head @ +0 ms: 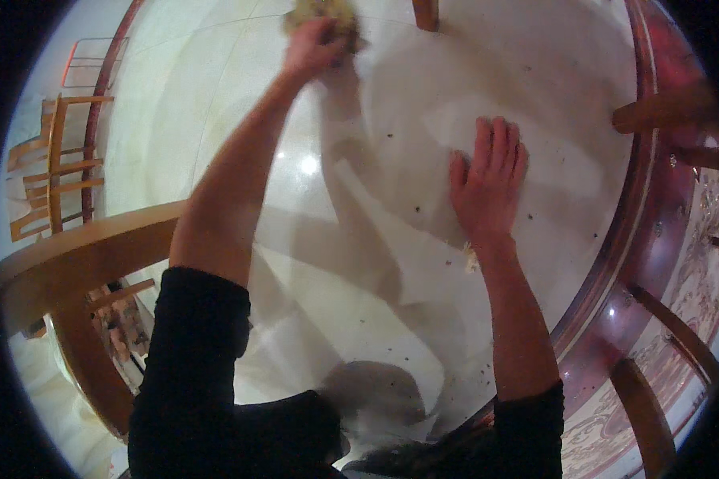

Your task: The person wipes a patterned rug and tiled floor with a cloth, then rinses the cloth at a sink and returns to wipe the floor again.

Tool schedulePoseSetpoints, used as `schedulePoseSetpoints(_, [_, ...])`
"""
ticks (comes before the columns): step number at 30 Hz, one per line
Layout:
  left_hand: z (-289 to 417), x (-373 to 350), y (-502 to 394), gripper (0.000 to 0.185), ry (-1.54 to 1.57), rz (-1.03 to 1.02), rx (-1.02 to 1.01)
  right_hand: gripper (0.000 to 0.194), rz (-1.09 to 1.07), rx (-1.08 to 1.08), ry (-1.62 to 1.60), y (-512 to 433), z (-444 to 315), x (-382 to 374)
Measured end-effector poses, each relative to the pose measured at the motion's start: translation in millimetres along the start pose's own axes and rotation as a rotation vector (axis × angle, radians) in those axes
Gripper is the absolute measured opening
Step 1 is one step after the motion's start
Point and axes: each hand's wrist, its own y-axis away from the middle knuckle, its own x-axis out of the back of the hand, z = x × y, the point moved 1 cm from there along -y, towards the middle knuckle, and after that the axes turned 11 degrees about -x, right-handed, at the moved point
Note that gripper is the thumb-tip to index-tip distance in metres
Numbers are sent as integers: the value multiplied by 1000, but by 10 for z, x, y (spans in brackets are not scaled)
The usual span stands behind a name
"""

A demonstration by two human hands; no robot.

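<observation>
My left hand [317, 51] reaches far out over the pale, shiny tiled floor [227, 143]. Its fingers are closed around a blurred yellowish bundle [326, 11], cut by the top edge of the picture; I cannot tell whether it is a cloth or a brush. Palm down, my right hand [490, 179] rests on the floor with the thumb apart from the fingers and nothing held. Beside its wrist lies a pale scrap [471, 258]. Dark crumbs dot the tiles, such as a crumb [417, 209] left of that hand.
A wooden beam [96, 254] of furniture crosses beside my left arm. Another wooden leg [426, 15] stands ahead. Along the right runs a dark red floor border [647, 197] with wooden legs [641, 407] over it. A wooden chair [54, 161] is at the far left.
</observation>
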Motion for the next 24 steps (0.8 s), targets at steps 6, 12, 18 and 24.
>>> schedulePoseSetpoints(6, [1465,-390,994,45,5,4,-285,55,64,-8,-311,-68,107,18])
schedulePoseSetpoints(12, [3276,-409,2416,40,355,-209,-234,39,-358,-135,-927,128,243,435])
schedulePoseSetpoints(18, [3708,59,2734,36,1149,-27,185,44,-747,-402,-1318,1205,423,1212])
schedulePoseSetpoints(24, [2976,408,2193,35,1050,148,419,50,-595,-328,-1202,835,102,1392])
